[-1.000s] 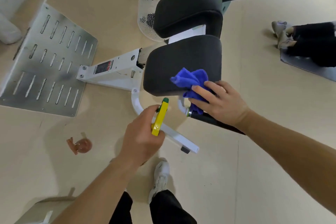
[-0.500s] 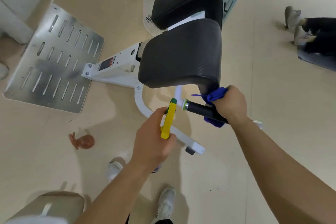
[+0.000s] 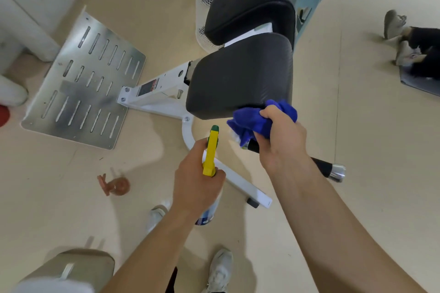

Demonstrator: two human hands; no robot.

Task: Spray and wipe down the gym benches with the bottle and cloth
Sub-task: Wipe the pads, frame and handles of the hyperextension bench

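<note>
Head: cloth (image 3: pixel 259 121) in R hand (image 3: pixel 282 140).

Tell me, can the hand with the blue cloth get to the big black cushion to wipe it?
Probably yes. The right hand holds the blue cloth right at the near edge of the black cushion, and nothing lies on the cushion's top.

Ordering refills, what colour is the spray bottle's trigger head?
Yellow trigger head with a green nozzle tip, head view.

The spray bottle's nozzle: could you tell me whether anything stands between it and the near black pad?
Nothing visible does. The left hand holds the bottle with its green nozzle toward the pad, open air between. The right hand and cloth sit off to the right, at the pad's near corner.
</note>
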